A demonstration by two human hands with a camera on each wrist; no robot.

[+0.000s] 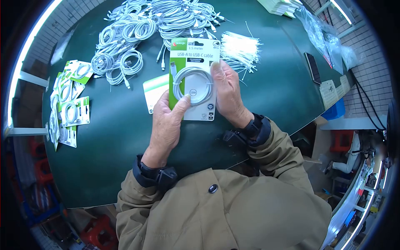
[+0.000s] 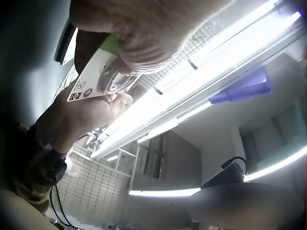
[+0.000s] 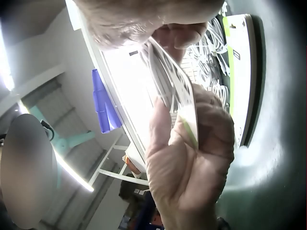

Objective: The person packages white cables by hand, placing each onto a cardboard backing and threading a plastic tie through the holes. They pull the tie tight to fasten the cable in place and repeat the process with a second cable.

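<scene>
A white and green retail card [image 1: 193, 114] carries a coiled white USB-A to USB-C cable [image 1: 178, 85] on its front. My left hand [image 1: 165, 127] grips the card's lower left, thumb on the front over the coil. At the right edge my right hand [image 1: 228, 93] pinches it, thumb on the front near the top. Both hands hold the card upright over the table, its printed face toward me. The right wrist view shows the left hand [image 3: 187, 167] with fingers behind the card [image 3: 189, 105]. Partly behind it lies a stack of similar cards [image 1: 155, 92].
A green table [image 1: 116, 166] bears a large heap of coiled white cables [image 1: 175, 18] at the back. White cable ties [image 1: 239, 48] lie right of it. Carded cables [image 1: 70, 112] are piled at left. A phone [image 1: 312, 67] and plastic bags [image 1: 329, 41] lie at right.
</scene>
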